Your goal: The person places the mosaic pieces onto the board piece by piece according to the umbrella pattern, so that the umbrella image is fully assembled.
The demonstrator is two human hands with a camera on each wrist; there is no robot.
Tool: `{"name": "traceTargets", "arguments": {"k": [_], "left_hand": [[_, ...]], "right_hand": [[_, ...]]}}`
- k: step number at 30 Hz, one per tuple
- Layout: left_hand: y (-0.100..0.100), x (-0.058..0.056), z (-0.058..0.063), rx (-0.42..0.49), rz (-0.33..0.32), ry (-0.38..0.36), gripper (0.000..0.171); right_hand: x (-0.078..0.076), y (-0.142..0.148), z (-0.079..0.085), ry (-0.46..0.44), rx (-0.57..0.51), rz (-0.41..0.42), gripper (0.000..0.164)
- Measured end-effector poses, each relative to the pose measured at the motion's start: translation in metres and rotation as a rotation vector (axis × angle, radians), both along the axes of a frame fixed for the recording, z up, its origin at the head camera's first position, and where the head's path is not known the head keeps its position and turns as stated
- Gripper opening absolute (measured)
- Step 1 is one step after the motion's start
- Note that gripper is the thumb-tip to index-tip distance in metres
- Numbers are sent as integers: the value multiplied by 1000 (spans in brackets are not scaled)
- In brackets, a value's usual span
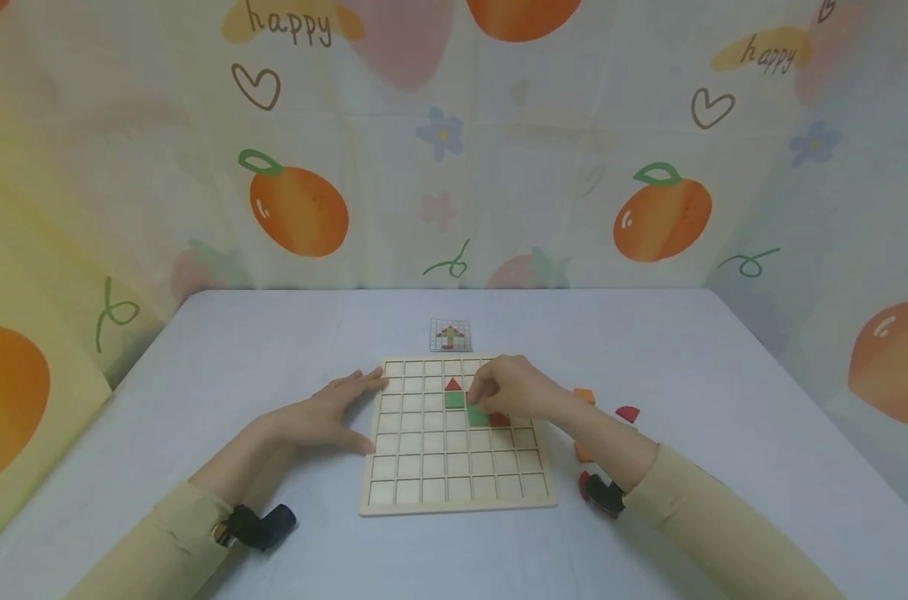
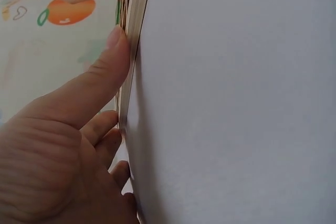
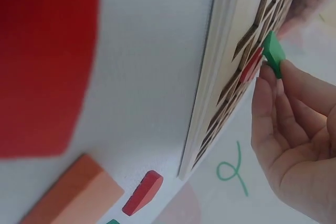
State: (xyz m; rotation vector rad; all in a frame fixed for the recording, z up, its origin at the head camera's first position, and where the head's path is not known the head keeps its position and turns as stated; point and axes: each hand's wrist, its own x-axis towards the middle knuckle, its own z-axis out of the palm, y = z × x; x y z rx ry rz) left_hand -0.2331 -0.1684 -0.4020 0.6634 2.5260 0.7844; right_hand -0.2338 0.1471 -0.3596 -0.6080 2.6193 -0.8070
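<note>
A wooden grid board [image 1: 423, 492] lies on the white table. The left hand [image 1: 318, 419] rests against its left edge, fingers and thumb spread; in the left wrist view the thumb [image 2: 107, 72] touches the board's side. My right hand [image 1: 515, 387] pinches a green square tile [image 3: 273, 53] between thumb and fingers, tilted just over the grid. On the board sit a red triangle tile [image 1: 453, 385], another green square tile [image 1: 454, 400] below it, and a red tile [image 1: 500, 420] right of the held one. Part of the grid is hidden under the right hand.
A small pattern card [image 1: 449, 335] with an arrow-like figure lies behind the board. Right of the board are orange tiles [image 1: 584, 395] and red curved tiles [image 1: 628, 413], some partly covered by the right forearm. A printed curtain [image 1: 454, 208] stands behind the table.
</note>
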Motion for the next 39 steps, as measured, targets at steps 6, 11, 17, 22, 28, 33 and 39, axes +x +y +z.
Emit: {"name": "traceTargets", "arguments": {"k": [6, 11, 17, 22, 28, 33, 39], "left_hand": [[-1, 0, 3, -11, -5, 14, 94], [-2, -1, 2, -2, -8, 35, 93], [-2, -1, 1, -20, 2, 60, 93], [-2, -2, 0, -41, 10, 85, 93], [-2, -4, 0, -47, 9, 93, 92], [-2, -4, -1, -36, 12, 74, 92], [-4, -5, -5, 1, -11, 72, 92]], "right_hand": [[-1, -1, -3, 19, 30, -1, 14], [0, -2, -3, 40, 40, 2, 14], [1, -4, -1, 56, 58, 4, 12], [0, -2, -1, 49, 42, 12, 14], [-3, 9, 9, 72, 32, 16, 9], [-9, 25, 18, 71, 61, -42, 13], [-16, 56, 25, 16, 44, -73, 23]]}}
